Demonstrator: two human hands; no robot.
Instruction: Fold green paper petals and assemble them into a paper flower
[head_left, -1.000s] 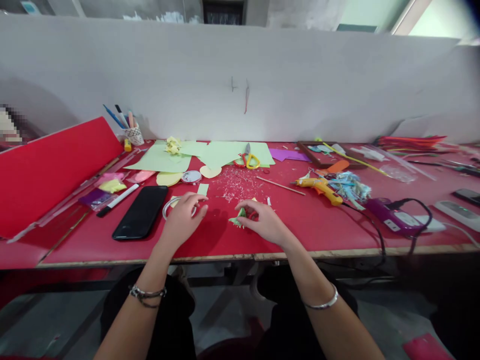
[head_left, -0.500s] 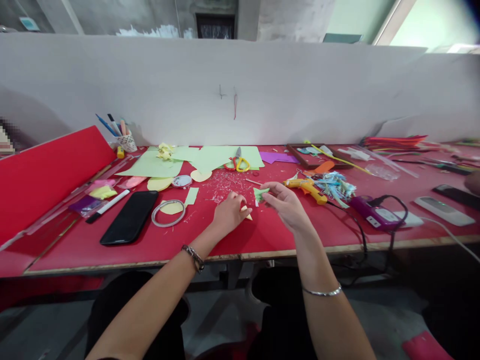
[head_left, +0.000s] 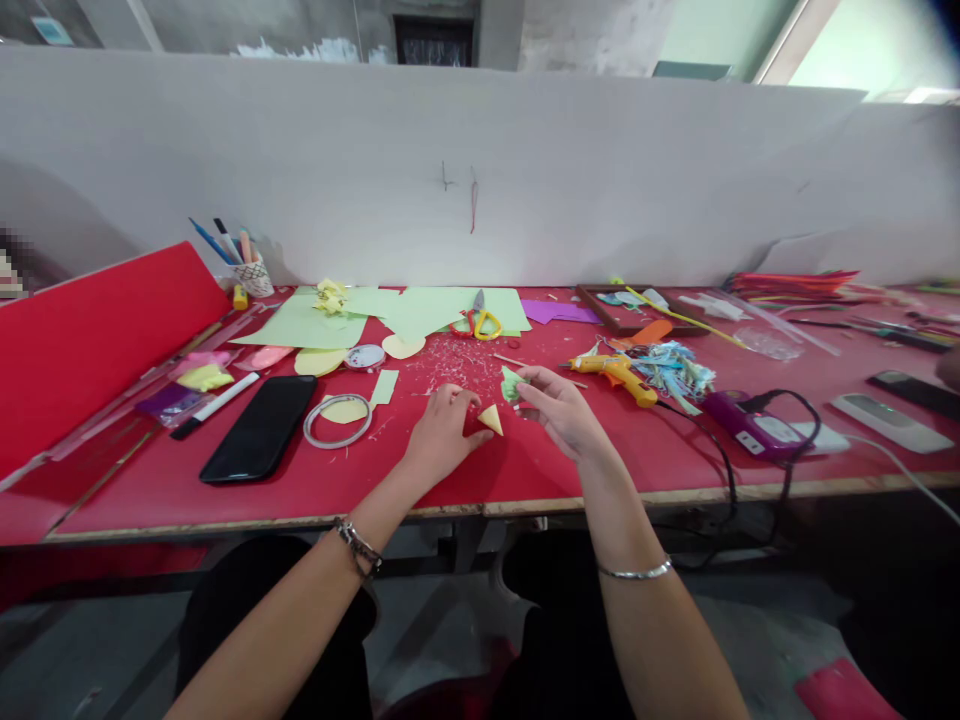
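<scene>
My left hand (head_left: 441,435) hovers low over the red table (head_left: 525,465), fingers pinched on a small yellow paper cone (head_left: 491,419). My right hand (head_left: 561,410) is just to its right, fingertips closed on a small green fringed paper piece (head_left: 511,384). The two pieces sit a few centimetres apart. White paper shreds (head_left: 461,362) lie scattered just beyond both hands.
A black phone (head_left: 259,428), a metal ring (head_left: 338,420) and a white marker (head_left: 214,405) lie to the left. Green sheets (head_left: 427,310), scissors (head_left: 476,320) and a pen cup (head_left: 253,275) sit at the back. A yellow glue gun (head_left: 615,373) and purple device (head_left: 754,425) lie right.
My left hand left the metal ring, moved right and picked up the yellow cone. My right hand lifted the green piece up and away from the table edge.
</scene>
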